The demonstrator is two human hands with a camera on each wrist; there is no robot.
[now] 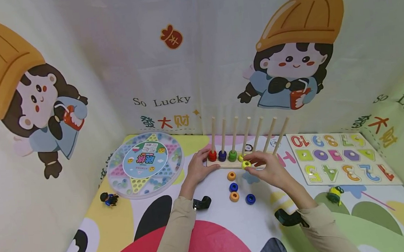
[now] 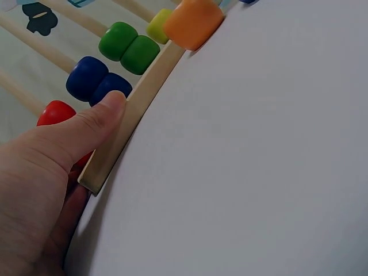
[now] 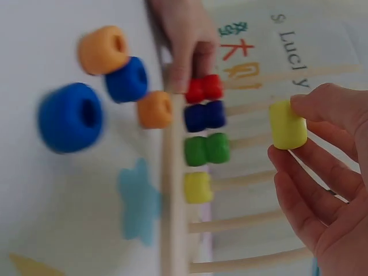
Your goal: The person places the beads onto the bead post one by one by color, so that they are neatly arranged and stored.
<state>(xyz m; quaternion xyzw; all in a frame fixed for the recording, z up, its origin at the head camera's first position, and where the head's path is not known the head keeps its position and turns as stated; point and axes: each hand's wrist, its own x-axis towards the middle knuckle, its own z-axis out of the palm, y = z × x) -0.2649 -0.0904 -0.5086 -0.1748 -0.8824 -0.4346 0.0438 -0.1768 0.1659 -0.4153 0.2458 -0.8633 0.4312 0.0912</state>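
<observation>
A wooden peg stand has a row of upright pegs. My left hand grips its left end, thumb along the front edge, the other fingers partly hidden behind. Two red beads, two dark blue beads and two green beads sit on the first three pegs. One yellow bead is at the foot of the fourth. With thumb and fingertips, my right hand pinches another yellow bead, held apart from the pegs in the right wrist view.
Loose orange beads and blue beads lie in front of the stand. To the left are a round board game box and a small dark figure. A number puzzle board and a small yellow-green figure lie to the right.
</observation>
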